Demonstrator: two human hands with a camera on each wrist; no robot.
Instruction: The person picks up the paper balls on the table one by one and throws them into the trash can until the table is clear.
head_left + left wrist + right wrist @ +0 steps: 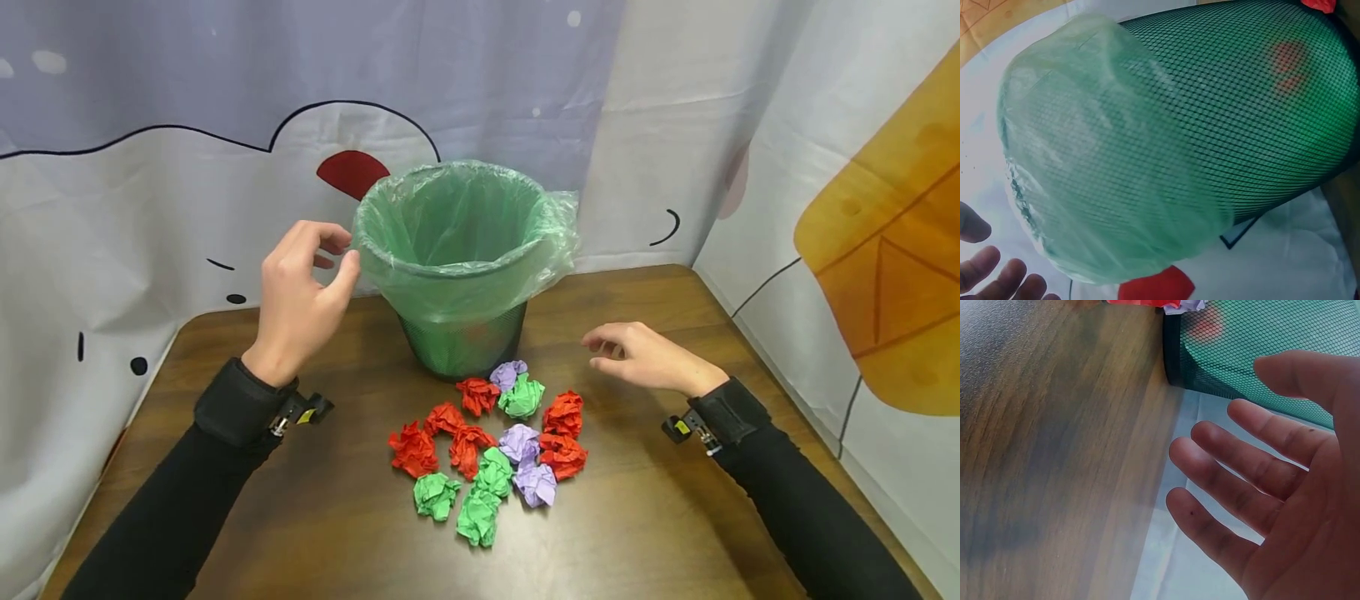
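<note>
My left hand is raised beside the left rim of a black mesh wastebasket, its fingers loosely bent and holding nothing. A thin green bag lines the basket and folds over its rim. To the right of the basket my right hand hovers over the table; in the right wrist view its fingers are spread and nothing is in them. Several crumpled paper balls, such as a red one, a green one and a purple one, lie in front of the basket.
The wooden table carries the basket and the paper balls. A printed cloth hangs behind it and along the right side. A reddish patch shows through the lower mesh.
</note>
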